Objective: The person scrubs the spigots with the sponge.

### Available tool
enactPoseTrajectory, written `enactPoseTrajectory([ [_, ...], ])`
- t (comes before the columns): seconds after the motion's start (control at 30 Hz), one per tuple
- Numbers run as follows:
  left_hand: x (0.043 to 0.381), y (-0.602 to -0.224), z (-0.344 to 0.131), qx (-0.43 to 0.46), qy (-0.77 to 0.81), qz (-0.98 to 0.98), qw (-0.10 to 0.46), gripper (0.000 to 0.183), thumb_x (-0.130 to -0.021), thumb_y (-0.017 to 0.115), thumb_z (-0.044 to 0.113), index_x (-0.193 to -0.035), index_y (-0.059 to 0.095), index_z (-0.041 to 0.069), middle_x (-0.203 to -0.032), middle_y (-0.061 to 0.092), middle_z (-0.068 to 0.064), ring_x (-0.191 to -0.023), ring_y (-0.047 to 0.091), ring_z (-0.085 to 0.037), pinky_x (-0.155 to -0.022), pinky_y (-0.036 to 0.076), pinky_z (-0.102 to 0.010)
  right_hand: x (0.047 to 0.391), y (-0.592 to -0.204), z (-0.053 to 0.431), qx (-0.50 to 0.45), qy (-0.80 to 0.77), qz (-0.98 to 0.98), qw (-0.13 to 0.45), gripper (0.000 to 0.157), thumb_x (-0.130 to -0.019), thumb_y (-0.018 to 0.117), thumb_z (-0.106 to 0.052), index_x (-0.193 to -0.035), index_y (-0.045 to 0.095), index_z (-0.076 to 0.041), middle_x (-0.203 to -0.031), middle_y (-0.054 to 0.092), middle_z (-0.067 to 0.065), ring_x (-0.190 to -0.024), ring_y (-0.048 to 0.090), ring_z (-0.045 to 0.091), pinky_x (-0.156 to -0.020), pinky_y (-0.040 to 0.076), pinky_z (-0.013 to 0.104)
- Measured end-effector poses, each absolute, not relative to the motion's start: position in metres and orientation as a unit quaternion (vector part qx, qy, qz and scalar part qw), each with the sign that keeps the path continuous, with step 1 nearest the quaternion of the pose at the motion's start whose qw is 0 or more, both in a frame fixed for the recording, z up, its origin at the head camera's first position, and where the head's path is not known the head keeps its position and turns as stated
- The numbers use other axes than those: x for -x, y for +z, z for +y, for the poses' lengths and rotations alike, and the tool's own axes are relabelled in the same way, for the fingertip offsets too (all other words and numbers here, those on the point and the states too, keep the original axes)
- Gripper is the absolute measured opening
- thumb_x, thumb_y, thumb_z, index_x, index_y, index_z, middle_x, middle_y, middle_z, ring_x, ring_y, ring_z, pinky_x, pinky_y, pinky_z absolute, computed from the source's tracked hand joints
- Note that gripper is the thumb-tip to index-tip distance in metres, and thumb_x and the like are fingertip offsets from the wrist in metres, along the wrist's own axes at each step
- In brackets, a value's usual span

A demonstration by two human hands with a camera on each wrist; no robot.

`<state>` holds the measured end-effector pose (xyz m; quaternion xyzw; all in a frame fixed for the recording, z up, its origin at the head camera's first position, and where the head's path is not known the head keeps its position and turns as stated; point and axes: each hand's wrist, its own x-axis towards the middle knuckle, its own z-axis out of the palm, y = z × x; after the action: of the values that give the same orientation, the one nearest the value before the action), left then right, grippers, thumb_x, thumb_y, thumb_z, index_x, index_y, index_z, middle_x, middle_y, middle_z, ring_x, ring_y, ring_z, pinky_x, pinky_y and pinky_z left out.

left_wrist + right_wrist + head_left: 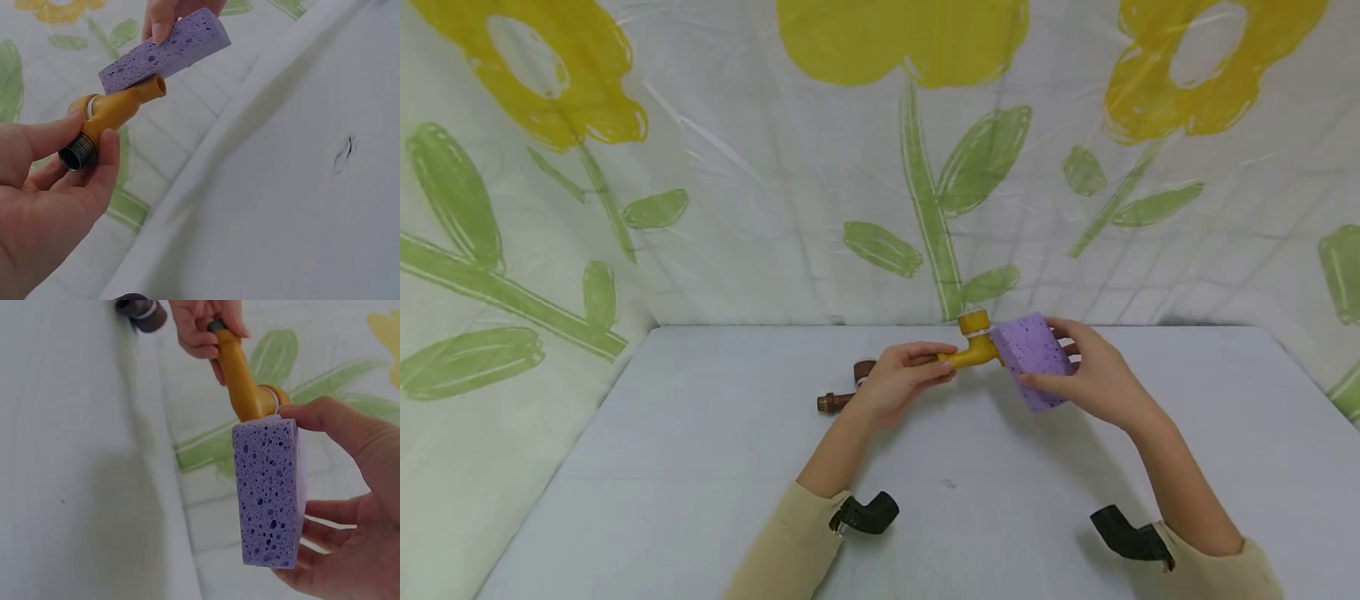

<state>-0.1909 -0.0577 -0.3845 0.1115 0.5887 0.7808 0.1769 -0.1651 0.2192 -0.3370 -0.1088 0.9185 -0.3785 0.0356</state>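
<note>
A yellow faucet [977, 350] with a round knob and a dark threaded end is held up over the table by my left hand [898, 379], thumb and fingers pinching its threaded end. My right hand [1093, 371] grips a purple, pore-speckled sponge [1036, 360] by its edges. In the left wrist view the sponge [165, 53] lies against the far side of the faucet [119, 112], near its spout. From the right wrist, one narrow face of the sponge [267, 494] overlaps the spout end of the faucet [244, 381].
A brown faucet [835, 403] lies on the white table [700, 500], partly hidden behind my left hand. A white curtain [737, 208] with painted yellow flowers hangs beyond the table's back edge. Black camera mounts [872, 514] sit at both sleeves.
</note>
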Motion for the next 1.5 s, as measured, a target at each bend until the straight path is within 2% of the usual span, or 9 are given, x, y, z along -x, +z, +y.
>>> enactPoseTrajectory([
  [0.13,0.192,-0.384,-0.059,-0.115,0.784,0.584,0.174,0.036,-0.102,0.054,-0.014,-0.137,0.053,-0.024,-0.118,0.071,-0.016,-0.095,0.07,-0.01,-0.094,0.06,-0.025,0.163,-0.336,0.217,0.108,-0.371,0.922,0.023,0.097,-0.09,0.085,-0.03,-0.16,0.03,0.008,-0.148,0.049,0.03,-0.12,0.056,0.045,-0.084,0.06,0.045],
  [0.43,0.191,-0.379,-0.061,-0.12,0.786,0.58,0.177,0.035,-0.104,0.053,-0.013,-0.137,0.053,-0.024,-0.113,0.071,-0.009,-0.097,0.07,-0.011,-0.092,0.06,-0.023,0.155,-0.329,0.209,0.134,-0.37,0.919,0.015,0.098,-0.087,0.089,-0.031,-0.161,0.033,0.002,-0.149,0.05,0.026,-0.12,0.056,0.042,-0.089,0.058,0.049],
  [0.83,0.189,-0.376,-0.062,-0.123,0.785,0.58,0.178,0.035,-0.104,0.052,-0.013,-0.137,0.052,-0.025,-0.113,0.072,-0.011,-0.093,0.07,-0.008,-0.093,0.06,-0.023,0.15,-0.327,0.204,0.157,-0.367,0.917,-0.017,0.1,-0.082,0.093,-0.023,-0.159,0.036,0.002,-0.142,0.05,0.025,-0.113,0.056,0.038,-0.083,0.057,0.044],
  [1.03,0.189,-0.374,-0.061,-0.117,0.789,0.576,0.179,0.035,-0.105,0.052,-0.012,-0.138,0.053,-0.023,-0.112,0.072,-0.009,-0.094,0.071,-0.01,-0.094,0.06,-0.024,0.151,-0.325,0.203,0.133,-0.353,0.925,-0.046,0.098,-0.084,0.091,-0.024,-0.159,0.035,0.004,-0.138,0.05,0.027,-0.112,0.053,0.038,-0.082,0.055,0.044],
  [1.33,0.187,-0.371,-0.061,-0.118,0.786,0.577,0.188,0.036,-0.105,0.052,-0.011,-0.14,0.053,-0.021,-0.128,0.067,-0.022,-0.099,0.07,-0.011,-0.098,0.059,-0.027,0.15,-0.327,0.196,0.129,-0.373,0.913,-0.101,0.096,-0.084,0.09,-0.02,-0.16,0.037,0.001,-0.134,0.051,0.025,-0.11,0.052,0.035,-0.085,0.05,0.043],
  [1.5,0.186,-0.37,-0.057,-0.14,0.772,0.585,0.205,0.036,-0.105,0.053,-0.01,-0.139,0.053,-0.022,-0.135,0.065,-0.028,-0.096,0.071,-0.008,-0.101,0.059,-0.03,0.149,-0.327,0.191,0.127,-0.387,0.903,-0.134,0.095,-0.083,0.091,-0.019,-0.16,0.038,0.001,-0.134,0.051,0.025,-0.108,0.052,0.034,-0.083,0.048,0.035],
])
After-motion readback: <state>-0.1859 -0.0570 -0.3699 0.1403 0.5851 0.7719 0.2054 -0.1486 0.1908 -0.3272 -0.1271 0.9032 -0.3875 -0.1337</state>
